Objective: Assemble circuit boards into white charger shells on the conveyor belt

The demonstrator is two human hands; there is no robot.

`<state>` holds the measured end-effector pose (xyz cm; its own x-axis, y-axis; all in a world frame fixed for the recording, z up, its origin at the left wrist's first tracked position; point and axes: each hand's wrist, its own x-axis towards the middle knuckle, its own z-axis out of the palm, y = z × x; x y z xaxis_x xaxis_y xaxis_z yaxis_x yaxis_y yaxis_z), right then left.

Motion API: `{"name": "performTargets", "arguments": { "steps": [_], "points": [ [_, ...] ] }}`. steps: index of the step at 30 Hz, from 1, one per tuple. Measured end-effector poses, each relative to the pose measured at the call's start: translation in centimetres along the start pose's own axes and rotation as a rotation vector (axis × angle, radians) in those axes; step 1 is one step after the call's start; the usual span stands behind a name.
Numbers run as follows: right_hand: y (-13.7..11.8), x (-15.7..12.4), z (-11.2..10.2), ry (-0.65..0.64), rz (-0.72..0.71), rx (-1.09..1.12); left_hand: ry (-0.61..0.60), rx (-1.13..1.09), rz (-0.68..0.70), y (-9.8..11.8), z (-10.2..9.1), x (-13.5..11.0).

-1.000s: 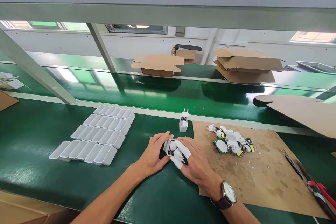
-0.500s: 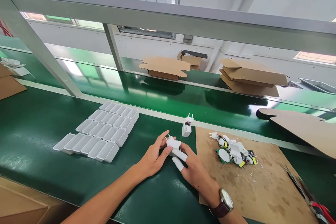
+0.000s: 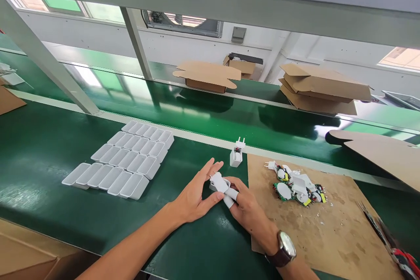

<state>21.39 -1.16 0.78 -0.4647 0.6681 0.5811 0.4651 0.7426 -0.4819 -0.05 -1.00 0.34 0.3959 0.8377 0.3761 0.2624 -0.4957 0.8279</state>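
Observation:
Just in front of me, a white plug adapter (image 3: 218, 181) with its pins pointing up and left is gripped by my right hand (image 3: 248, 210). White covers sit on that hand's thumb and index finger, and the wrist wears a watch. My left hand (image 3: 193, 197) lies beside the adapter with fingers stretched out, its thumb tip at the adapter's lower edge. Behind my hands stands another white adapter (image 3: 236, 156), its plug end raised and wires showing inside. To the left, rows of open white plastic cases (image 3: 123, 157) rest on the green table.
Circuit boards with white plug parts (image 3: 298, 187) lie heaped on a brown cardboard sheet (image 3: 295, 236). Tweezers and red-handled tools (image 3: 390, 240) are at the right. Beyond a pale rail runs a green belt (image 3: 203, 122); folded cardboard boxes (image 3: 324, 89) stand past it.
My left fingers have straightened and come away from the adapter's plug end. The adapter has tilted in my right hand. The whole view has tipped slightly downward.

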Motion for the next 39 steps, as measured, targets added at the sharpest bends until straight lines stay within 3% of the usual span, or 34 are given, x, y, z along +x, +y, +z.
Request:
{"name": "performTargets", "arguments": {
  "steps": [5, 9, 12, 18, 25, 30, 36, 39],
  "points": [
    [0.3, -0.5, 0.6, -0.004, 0.017, -0.025, 0.012, -0.004, -0.003, 0.0, -0.1, 0.2],
    [0.0, -0.8, 0.6, 0.042, -0.004, -0.035, 0.054, 0.027, 0.099, -0.1, -0.2, 0.2],
    [-0.3, -0.7, 0.6, -0.031, 0.046, -0.028, 0.121, 0.093, 0.172, -0.3, 0.0, 0.3],
    [-0.9, -0.5, 0.8, -0.007, 0.136, -0.026, 0.154, 0.139, 0.037, 0.0, 0.1, 0.3],
    [-0.6, -0.6, 0.9, -0.035, 0.12, -0.009, 0.134, 0.162, 0.042, 0.1, -0.4, 0.4],
    [-0.4, -0.6, 0.9, -0.002, 0.202, 0.012, 0.121, 0.154, 0.045, 0.1, -0.5, 0.5],
    [-0.6, -0.4, 0.7, -0.03, 0.119, 0.048, 0.107, 0.118, 0.002, -0.7, -0.5, 0.1],
    [-0.5, -0.3, 0.9, 0.011, 0.191, 0.166, 0.11, 0.082, 0.028, -1.2, -0.4, 0.1]
  ]
}}
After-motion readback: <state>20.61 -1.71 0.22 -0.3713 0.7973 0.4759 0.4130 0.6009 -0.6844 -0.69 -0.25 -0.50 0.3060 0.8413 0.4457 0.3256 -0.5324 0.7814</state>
